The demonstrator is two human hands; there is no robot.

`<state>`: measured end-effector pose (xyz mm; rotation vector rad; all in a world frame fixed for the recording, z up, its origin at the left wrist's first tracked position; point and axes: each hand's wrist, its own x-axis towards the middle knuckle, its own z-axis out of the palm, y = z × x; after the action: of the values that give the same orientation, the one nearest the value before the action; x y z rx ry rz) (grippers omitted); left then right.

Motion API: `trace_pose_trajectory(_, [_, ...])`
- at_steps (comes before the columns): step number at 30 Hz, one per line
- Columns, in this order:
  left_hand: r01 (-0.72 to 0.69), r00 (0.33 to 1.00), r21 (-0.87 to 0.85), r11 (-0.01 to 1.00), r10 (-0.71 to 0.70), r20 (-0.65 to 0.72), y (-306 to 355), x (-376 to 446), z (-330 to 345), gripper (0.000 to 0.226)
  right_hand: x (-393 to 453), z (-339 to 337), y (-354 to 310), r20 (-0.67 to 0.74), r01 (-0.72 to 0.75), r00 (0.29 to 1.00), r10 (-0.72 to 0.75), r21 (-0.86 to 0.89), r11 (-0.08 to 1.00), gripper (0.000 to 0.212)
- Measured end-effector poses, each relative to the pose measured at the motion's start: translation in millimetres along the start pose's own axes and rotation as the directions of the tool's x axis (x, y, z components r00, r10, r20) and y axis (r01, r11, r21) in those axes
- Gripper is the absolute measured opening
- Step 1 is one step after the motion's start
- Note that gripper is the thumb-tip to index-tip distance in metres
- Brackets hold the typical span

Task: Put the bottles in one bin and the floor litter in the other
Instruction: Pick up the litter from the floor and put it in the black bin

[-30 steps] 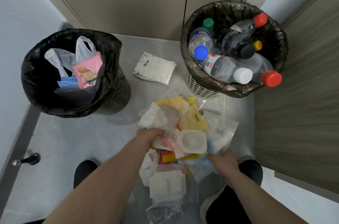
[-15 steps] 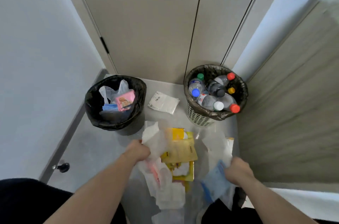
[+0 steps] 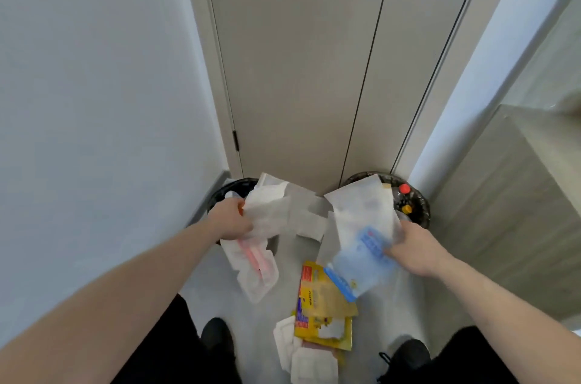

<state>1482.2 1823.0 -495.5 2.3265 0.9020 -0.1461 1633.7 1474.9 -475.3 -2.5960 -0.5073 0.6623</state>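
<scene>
- Litter is now divided in 2 handfuls, where 1 second ago it was 1 heap on the floor with both hands pressed into it.
- White wrappers, with a pink-striped packet hanging below, are grasped by the left hand, whose fingers are curled round them.
- A clear bag and a blue pouch are pinched by the right hand.
- Both handfuls have been lifted well above the floor, and the view has been raised too, so it is judged that the person was standing up.
- The left handful is held over the rim of the black-lined bin, which is taken as the litter bin, so dropping is judged to be the step at hand.
- The right handful is held in front of the bottle bin, where a red cap and an orange cap are visible; this litter should be carried across to the left.
- A yellow packet and white trays remain on the floor between the shoes, so at least 1 more pickup is expected.
</scene>
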Motion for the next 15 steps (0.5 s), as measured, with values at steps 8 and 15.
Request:
trace_pose_trajectory(8, [0.106, 0.988, -0.160, 0.981, -0.122, -0.094, -29.4, -6.9, -13.4, 0.015, 9.1, 31.4, -42.3, 0.049, 0.027, 0.998, -0.033, 0.118, 0.993, 0.033])
trace_pose_trajectory(15, [0.159, 0.966, -0.288, 0.944, -0.209, -0.150, -32.7, 20.8, -4.6, 0.015, 39.3, 46.2, -68.9, 0.063, 0.033, 0.997, -0.045, 0.172, 0.985, 0.035])
